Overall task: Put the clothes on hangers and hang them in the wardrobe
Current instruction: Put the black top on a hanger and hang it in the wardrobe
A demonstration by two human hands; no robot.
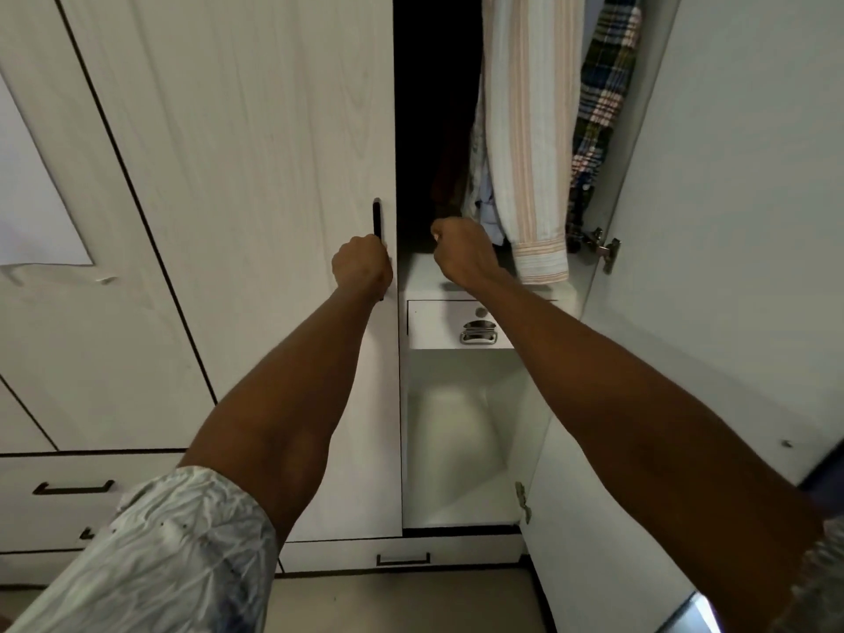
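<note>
My left hand (pixel 361 266) grips the black handle (pixel 377 219) of the wardrobe's left door (pixel 255 153), which stands shut or nearly so. My right hand (pixel 461 253) is curled into a fist inside the dark opening, just left of the hanging clothes; nothing shows in its fingers. A striped shirt (pixel 532 130) hangs in the wardrobe with its cuff low beside my right wrist. A plaid shirt (pixel 603 98) hangs to its right. No hanger is in view.
The right wardrobe door (pixel 730 221) is swung open, with hinges on its inner edge. Below the clothes sits a white inner drawer (pixel 456 324) with a metal pull, over a lit lower compartment. More drawers (pixel 73 488) are at lower left.
</note>
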